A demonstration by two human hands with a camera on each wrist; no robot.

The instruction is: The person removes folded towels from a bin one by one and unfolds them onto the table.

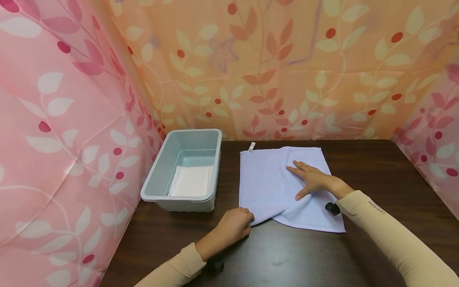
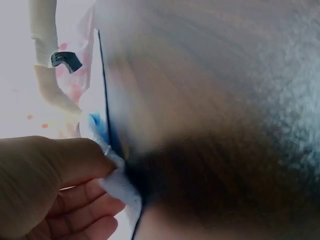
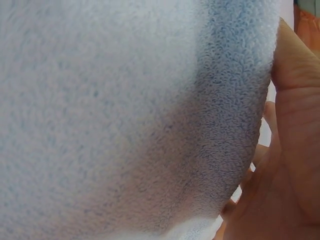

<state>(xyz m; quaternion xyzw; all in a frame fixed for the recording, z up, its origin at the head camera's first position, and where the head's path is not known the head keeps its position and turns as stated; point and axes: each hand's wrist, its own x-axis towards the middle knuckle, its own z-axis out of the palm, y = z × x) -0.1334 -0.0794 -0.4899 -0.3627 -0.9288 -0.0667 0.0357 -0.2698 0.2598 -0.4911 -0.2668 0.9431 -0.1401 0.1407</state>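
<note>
Though squarish, rumpled towel (image 1: 267, 179) (nubby).

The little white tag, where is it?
In the head view, the white tag sticks out from the far edge of the lavender towel, near its left corner, right of the grey tub.

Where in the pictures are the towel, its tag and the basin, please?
Towel (image 1: 267, 179), head view: the flat area left of centre.
Tag (image 1: 251, 147), head view: middle of its face.
Basin (image 1: 188, 205), head view: outer front wall.
</note>
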